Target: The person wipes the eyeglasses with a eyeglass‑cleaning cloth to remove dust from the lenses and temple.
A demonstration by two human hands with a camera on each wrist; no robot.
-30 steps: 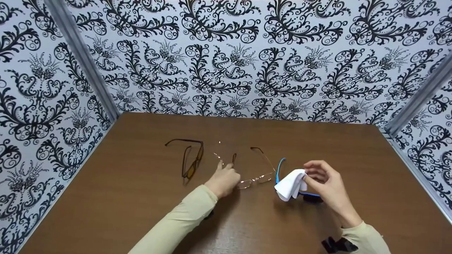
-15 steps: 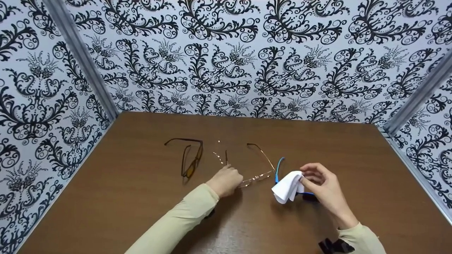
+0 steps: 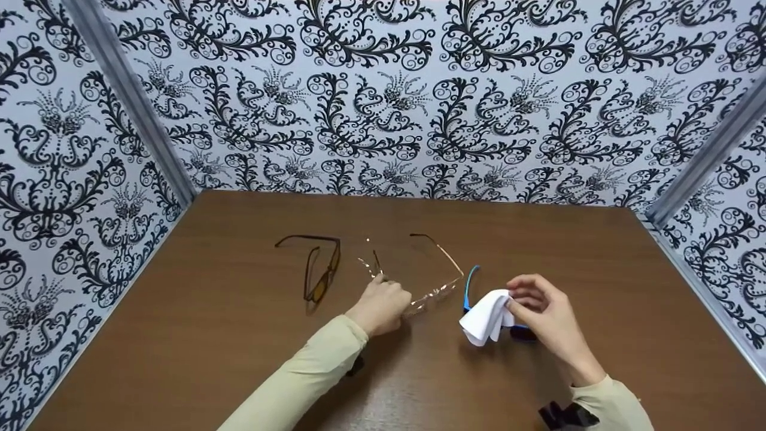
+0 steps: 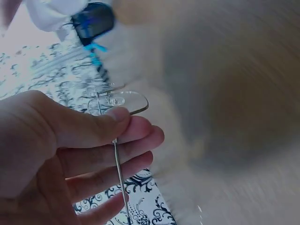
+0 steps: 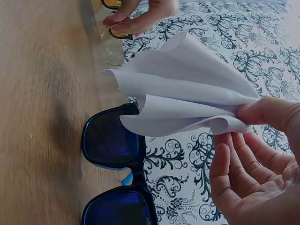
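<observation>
My left hand (image 3: 383,305) pinches a pair of thin gold-framed eyeglasses (image 3: 443,290) at one end, near a lens and temple. Both temples are unfolded and point toward the back wall. In the left wrist view, the thumb and forefinger grip the eyeglasses (image 4: 146,99) by the hinge area, and the other fingers lie behind the temple. My right hand (image 3: 550,317) pinches a white cloth (image 3: 486,317) by one corner between thumb and fingers. The cloth hangs in folds over blue-and-black sunglasses (image 5: 115,136), partly hiding them in the head view.
Dark-framed glasses with amber lenses (image 3: 323,287) lie left of my left hand, temples spread. Small bright glints (image 3: 365,263) show beyond that hand; I cannot tell what they belong to. A patterned back wall (image 3: 383,131) borders the brown table (image 3: 209,287).
The gold eyeglasses have turned in my left hand, with their far end swinging up toward the back wall and the temples shifting left. My right hand and the cloth have shifted slightly left.
</observation>
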